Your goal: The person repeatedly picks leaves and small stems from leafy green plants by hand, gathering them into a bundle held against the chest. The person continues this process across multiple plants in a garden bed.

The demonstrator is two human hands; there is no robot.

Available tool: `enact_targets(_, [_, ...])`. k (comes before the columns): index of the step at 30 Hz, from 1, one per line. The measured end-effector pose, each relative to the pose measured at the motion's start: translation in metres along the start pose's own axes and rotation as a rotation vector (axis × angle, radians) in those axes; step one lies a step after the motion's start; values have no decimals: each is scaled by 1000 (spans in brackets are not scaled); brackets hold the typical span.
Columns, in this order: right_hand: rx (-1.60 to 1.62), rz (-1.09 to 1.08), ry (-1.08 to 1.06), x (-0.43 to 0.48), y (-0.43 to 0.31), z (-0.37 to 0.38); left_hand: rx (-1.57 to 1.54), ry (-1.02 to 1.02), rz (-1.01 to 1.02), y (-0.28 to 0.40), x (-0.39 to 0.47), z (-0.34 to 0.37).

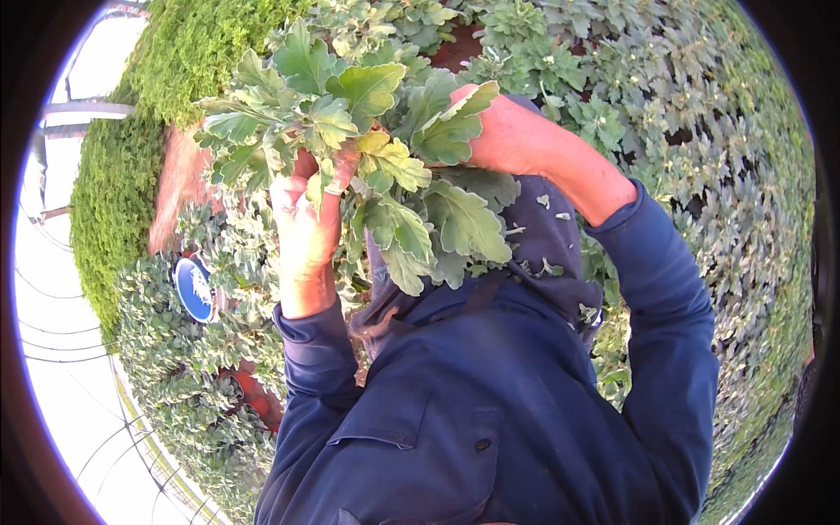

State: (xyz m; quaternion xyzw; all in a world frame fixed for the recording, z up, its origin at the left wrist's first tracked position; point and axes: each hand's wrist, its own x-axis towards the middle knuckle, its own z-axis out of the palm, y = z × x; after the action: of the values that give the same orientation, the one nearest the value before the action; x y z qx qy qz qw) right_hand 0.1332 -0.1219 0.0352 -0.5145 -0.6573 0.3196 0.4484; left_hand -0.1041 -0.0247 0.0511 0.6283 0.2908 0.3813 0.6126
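A leafy chrysanthemum plant [394, 157] with broad lobed leaves stands before me, just above my lap. My left hand [308, 203] is at its left side, fingers bent in among the stems and leaves; what lies between the fingertips is partly hidden. From the right, my right hand [469, 125] reaches in behind the leaves, and its fingers are hidden by them. Small leaf scraps [551, 268] lie on the dark cloth over my legs. The plant's base is out of sight under its leaves.
Dense rows of similar potted plants [656, 131] surround me. A blue bowl [195, 289] with pale bits in it sits among plants at the left. Red-brown pots [252, 394] show at lower left. Beyond a strip of bare soil [177, 184] grow bright green bushy plants [111, 210].
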Motion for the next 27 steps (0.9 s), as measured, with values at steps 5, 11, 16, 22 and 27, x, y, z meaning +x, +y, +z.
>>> enact_targets(5, [-69,-18,65,2,-3,9,-11,0,-25,3,1,3])
enact_targets(11, [-96,16,101,-6,-4,21,45,21,20,-4,7,5])
enact_targets(16, [-542,-341,198,-13,-8,15,-46,46,50,-8,5,11])
enact_targets(22, [-823,-402,157,-10,-10,19,88,86,42,-5,6,14])
enact_targets(27, [-375,-367,345,-9,-1,30,43,96,-25,-4,8,12])
